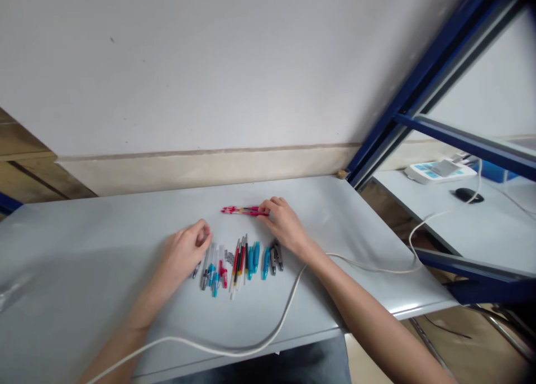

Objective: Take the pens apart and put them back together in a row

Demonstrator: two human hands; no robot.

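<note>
Two or so pink pens (240,210) lie at the back of the group, and my right hand (285,222) pinches their right end. My left hand (184,250) is closed, thumb against curled fingers, beside the clear pen barrels (213,255); whatever its fingertips hold is too small to make out. Several clear barrels with grey, blue and pink grips lie in a row. Right of them are small springs (230,258), then several ink refills (240,255) in red and black. Blue pen parts (255,257) and grey pen parts (276,257) lie farther right, below my right hand.
A white cable (234,353) runs across the front of the grey table (104,228) and under my right forearm. Beyond the blue frame (389,105) at right, a second table holds a black mouse (469,195) and a white-and-blue device (439,171). A wall rises behind.
</note>
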